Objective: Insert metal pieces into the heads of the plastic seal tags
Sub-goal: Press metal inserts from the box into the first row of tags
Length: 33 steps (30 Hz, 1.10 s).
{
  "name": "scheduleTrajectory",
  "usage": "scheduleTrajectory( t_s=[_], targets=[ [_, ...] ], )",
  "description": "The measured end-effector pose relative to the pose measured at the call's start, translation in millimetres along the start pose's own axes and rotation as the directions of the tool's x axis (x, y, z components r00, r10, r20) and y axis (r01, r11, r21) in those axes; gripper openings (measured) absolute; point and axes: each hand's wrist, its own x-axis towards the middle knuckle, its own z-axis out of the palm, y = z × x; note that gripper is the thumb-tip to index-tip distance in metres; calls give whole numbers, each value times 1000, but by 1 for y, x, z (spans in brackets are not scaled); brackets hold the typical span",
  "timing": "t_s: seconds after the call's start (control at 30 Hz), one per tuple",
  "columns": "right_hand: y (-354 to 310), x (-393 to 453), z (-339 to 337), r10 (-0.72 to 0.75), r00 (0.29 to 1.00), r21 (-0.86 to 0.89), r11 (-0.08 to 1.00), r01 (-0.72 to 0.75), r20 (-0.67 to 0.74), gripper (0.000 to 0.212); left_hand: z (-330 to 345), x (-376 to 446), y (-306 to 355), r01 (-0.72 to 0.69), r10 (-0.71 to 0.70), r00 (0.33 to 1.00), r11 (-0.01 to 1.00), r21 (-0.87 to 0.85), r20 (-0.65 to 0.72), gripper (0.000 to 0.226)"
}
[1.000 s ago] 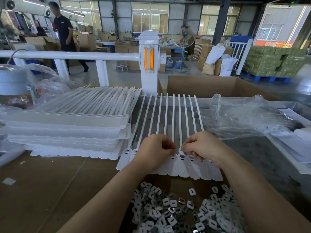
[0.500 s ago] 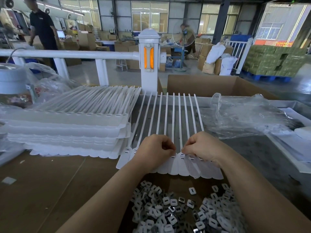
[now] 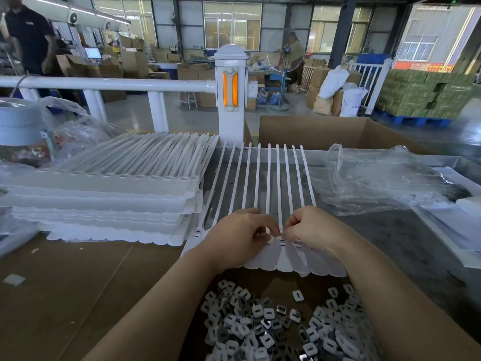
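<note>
Both hands curled over the row of seal tags [image 3: 283, 259] on the desk [image 3: 65, 282], left hand [image 3: 239, 237] and right hand [image 3: 309, 230] pinching at one head between them; pinched piece hidden. Straps run straight away. Loose metal pieces [image 3: 273, 324] heaped nearer, below both wrists.

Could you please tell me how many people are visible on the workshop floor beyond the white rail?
2: one person in a dark shirt at the far left, one person behind the standing fan mid-background. Others may be hidden behind the cartons.
</note>
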Motion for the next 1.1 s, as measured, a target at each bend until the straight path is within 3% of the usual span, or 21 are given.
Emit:
scheduleTrajectory(
  t_s=[0.23,0.53,0.67,0.93,1.03,1.1],
  targets=[
    [-2,2,1,57,998,64,996,-55,-25,10,-5,1,1,-50,42,994,995,87,99,32],
    [-3,4,2,61,997,14,998,-60,-57,15,-6,2,11,-161,130,984,942,295,122,36],
    [-4,4,2,56,997,-4,998,-56,-50,12,-4,2,10,-156,130,986,938,308,104,41],
    [-5,-3,-2,-22,1000,4,1000,22,-21,11,4,2,-7,-50,49,999,998,28,16,45],
    [-8,-9,-5,-169,977,38,985,166,127,7,4,2,-14,105,-106,994,942,-319,13,50],
    [-12,-14,-7,-282,908,82,959,269,311,1,1,3,-19,168,-200,980,838,-520,-6,46]
  ],
)
